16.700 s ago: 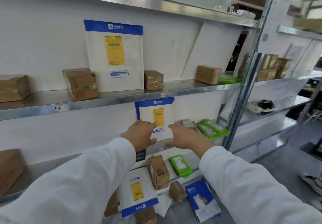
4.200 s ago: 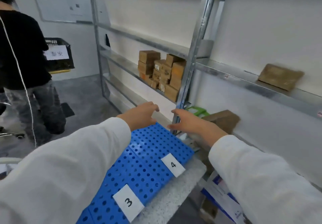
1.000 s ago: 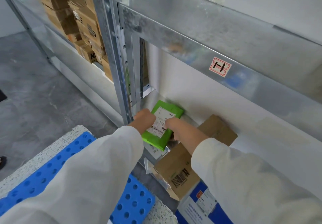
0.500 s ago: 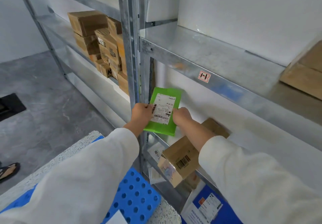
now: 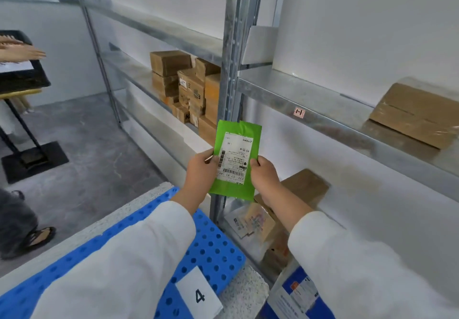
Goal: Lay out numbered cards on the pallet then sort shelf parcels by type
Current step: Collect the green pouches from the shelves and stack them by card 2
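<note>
I have both hands, left [image 5: 201, 169] and right [image 5: 263, 175], pinching the green parcel [image 5: 236, 162] by its side edges, upright in front of the shelf post [image 5: 232, 75], above the blue pallet [image 5: 213, 249] corner near card 4 [image 5: 198, 294].

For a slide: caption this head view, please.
Left hand and right hand hold a green mailer upright before metal shelving, beside a blue pallet bearing card 4.

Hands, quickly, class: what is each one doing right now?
Left hand: holding the green parcel by its left edge.
Right hand: holding the same parcel by its right edge.
</note>
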The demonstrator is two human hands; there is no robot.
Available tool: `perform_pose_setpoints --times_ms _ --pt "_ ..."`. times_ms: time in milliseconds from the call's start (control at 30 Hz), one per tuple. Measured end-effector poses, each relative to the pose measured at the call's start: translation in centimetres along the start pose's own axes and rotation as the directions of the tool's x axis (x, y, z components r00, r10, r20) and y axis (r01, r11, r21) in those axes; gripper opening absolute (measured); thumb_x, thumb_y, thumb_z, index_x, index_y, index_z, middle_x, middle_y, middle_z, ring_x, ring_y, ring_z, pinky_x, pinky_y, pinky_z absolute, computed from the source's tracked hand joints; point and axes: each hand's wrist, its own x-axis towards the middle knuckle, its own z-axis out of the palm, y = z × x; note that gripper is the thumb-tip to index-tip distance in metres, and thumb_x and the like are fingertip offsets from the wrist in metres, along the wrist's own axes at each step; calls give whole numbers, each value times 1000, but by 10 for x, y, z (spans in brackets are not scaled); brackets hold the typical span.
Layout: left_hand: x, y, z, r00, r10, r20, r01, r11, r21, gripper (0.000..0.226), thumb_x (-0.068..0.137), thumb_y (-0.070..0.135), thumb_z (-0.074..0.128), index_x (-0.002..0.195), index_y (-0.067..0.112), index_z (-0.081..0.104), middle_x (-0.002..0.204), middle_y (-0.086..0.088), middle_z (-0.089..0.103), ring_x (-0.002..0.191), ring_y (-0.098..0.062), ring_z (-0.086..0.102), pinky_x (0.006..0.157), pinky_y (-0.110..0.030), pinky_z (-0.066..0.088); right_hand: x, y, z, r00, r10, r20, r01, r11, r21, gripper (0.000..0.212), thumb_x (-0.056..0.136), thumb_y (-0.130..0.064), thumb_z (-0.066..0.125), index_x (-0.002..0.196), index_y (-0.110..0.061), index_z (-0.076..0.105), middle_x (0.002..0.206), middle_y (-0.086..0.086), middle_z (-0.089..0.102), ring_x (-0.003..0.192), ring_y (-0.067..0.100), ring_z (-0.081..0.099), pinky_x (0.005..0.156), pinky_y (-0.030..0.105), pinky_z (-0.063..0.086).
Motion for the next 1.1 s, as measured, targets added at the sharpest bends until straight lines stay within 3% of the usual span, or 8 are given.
perform_pose_setpoints --times_ms 100,233,300,367,567,733,900,1100 --pt "-40 -2 -27 999 -36 -36 33 996 -86 29 94 11 54 118 17 69 105 -3 72 95 -19 68 88 -37 55 -41 -3 0 992 -120 24 121 993 -4 26 104 -24 35 110 -14 58 109 7 62 88 16 56 65 27 41" --pt "-115 -13 -53 996 -64 -60 49 973 -224 31 92 8 57 120 15 68 107 -1 73 95 -12 69 82 -26 56 -103 22 7 973 -225 46 224 974 21 32 102 -32 39 127 -22 57 120 -1 57 106 13 56 90 35 48" --pt "-150 -22 -64 994 -50 -100 26 972 -234 32 92 10 60 123 18 67 110 2 72 96 -9 69 81 -24 56 -132 39 12 967 -250 51 248 968 43 29 100 -34 44 122 -28 61 111 -8 63 105 12 59 95 42 48" --pt "-186 -31 -73 987 -42 -152 3 969 -247 35 91 7 61 125 16 65 115 3 70 102 -10 67 89 -30 55 -161 51 15 959 -263 105 252 961 112 26 100 -29 47 119 -26 63 99 -16 64 96 5 60 93 38 50" --pt "-291 -45 -99 916 -135 -377 9 949 -316 36 90 2 62 125 9 63 118 3 69 108 -7 65 98 -28 51 -226 67 41 895 -337 291 293 938 184 28 99 -32 48 123 -32 62 117 -7 64 107 12 60 94 43 50" --pt "-349 -55 -138 851 -144 -504 17 969 -248 35 90 7 64 125 12 64 116 8 69 105 1 64 95 -21 51 -283 65 70 837 -362 410 274 926 259 30 100 -29 48 129 -31 58 122 -8 59 108 5 55 90 25 44" --pt "-394 -66 -179 785 -164 -598 -17 958 -285 33 89 5 65 121 15 65 113 7 70 102 2 65 89 -15 51 -322 48 103 760 -409 505 294 909 295 30 100 -27 49 128 -30 59 122 -6 60 110 7 57 88 23 47" --pt "-421 -91 -242 699 -223 -679 -22 943 -332 32 89 3 65 119 15 65 114 6 70 105 -3 66 95 -23 51 -362 26 168 695 -405 594 285 914 290 31 99 -26 51 128 -29 59 122 -5 60 113 10 57 99 36 47"
